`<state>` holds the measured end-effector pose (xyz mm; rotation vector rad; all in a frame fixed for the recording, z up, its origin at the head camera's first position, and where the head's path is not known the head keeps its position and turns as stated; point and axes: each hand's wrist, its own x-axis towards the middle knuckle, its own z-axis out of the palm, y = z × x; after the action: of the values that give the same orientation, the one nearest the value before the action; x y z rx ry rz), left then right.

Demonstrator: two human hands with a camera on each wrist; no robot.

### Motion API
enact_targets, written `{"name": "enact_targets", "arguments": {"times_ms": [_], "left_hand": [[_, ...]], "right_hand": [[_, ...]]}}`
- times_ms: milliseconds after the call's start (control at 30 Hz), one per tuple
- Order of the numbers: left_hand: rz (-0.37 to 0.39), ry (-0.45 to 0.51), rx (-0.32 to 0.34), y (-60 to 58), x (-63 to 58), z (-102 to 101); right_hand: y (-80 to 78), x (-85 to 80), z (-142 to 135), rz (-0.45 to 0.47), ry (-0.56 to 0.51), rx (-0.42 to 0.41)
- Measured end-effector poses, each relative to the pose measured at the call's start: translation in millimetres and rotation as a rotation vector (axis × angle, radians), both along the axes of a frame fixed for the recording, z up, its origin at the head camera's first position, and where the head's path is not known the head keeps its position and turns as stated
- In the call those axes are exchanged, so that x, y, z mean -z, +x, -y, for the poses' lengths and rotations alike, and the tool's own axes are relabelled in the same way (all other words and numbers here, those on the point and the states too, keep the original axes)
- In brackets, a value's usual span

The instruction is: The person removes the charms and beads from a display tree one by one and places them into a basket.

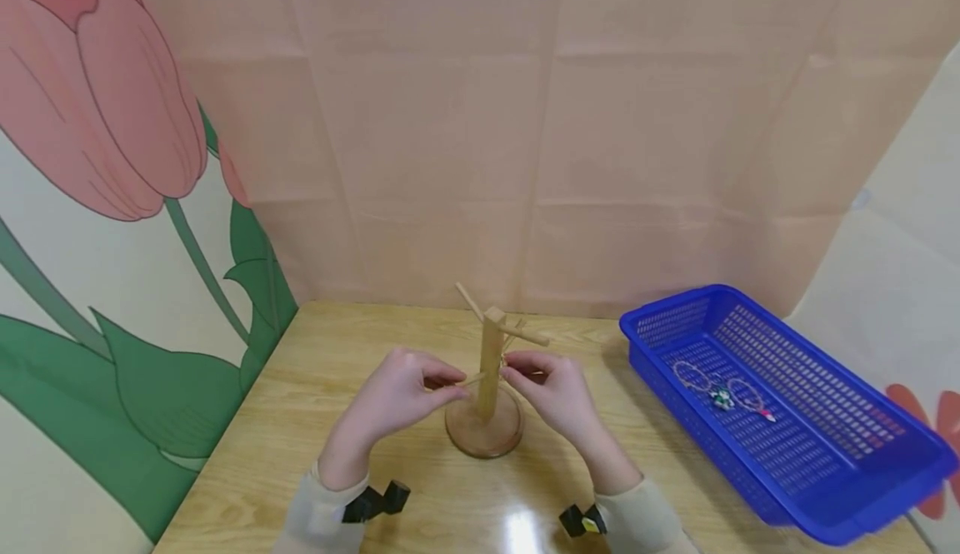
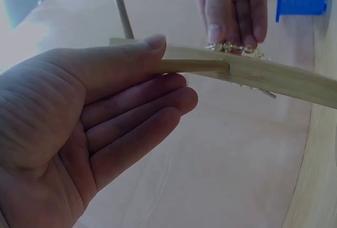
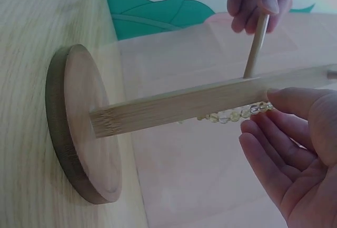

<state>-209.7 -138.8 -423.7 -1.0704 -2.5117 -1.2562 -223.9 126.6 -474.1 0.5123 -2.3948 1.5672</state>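
A wooden jewellery stand (image 1: 489, 362) with a round base (image 3: 87, 133) stands upright on the table, pegs sticking out from its square post. My left hand (image 1: 397, 391) pinches the end of one peg (image 2: 195, 66) between thumb and fingers. On the other side of the post, my right hand (image 1: 555, 391) holds a bracelet of clear yellowish beads (image 3: 231, 116) between thumb and fingertips. The bracelet lies close against the back of the post, which partly hides it. In the head view, it is mostly covered by the right hand.
A blue plastic basket (image 1: 690, 429) stands on the right of the table, with a green-beaded bracelet (image 1: 722, 397) and a thin bracelet with a pinkish charm (image 1: 765, 414) inside. A pink cloth (image 1: 420, 162) hangs behind the table (image 1: 360, 329); a tulip-print panel (image 1: 112, 287) borders the left.
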Motion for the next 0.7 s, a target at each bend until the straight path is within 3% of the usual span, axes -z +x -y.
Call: {"name": "enact_targets", "arguments": {"times_ms": [400,700], "left_hand": [[0.027,0.004,-0.007,-0.5,0.9,2.3],[-0.017,-0.003,-0.023,-5.7,3.1,6.1]], "right_hand": [[-1.4,2.3,2.9,-0.036,0.029,0.029],[1.7,-0.7,-0.3,-0.037,-0.031,0.096]]}}
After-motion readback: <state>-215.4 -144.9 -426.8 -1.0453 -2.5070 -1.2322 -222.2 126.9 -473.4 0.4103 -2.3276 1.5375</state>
